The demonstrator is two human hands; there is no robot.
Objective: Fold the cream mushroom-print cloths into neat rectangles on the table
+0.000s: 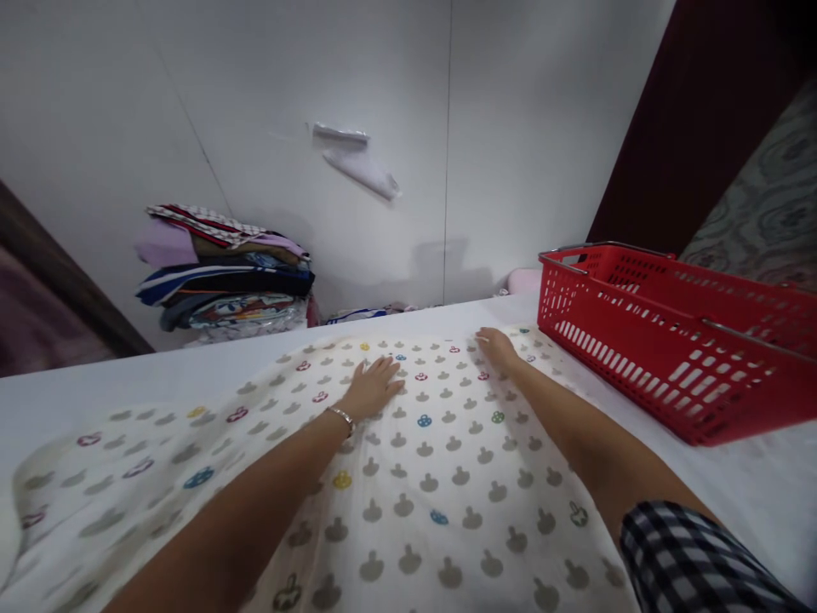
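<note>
A white cloth [408, 460] printed with grey and coloured mushroom shapes lies spread over the white table, some creases running through its left part. My left hand [374, 387], with a bracelet at the wrist, rests flat on the cloth's upper middle, its fingers spread. Close to the far edge, my right hand [498, 347] lies on the cloth with its fingers stretched out to the left. Neither hand has anything visible in its grasp. The cloth's near end runs out of view at the bottom.
A red plastic basket [651, 340] with metal handles stands on the table [753, 485] at right, close to my right forearm. Folded clothes [230, 272] are piled beyond the table's far edge at left. A clear plastic piece [357, 157] is fixed to the wall behind.
</note>
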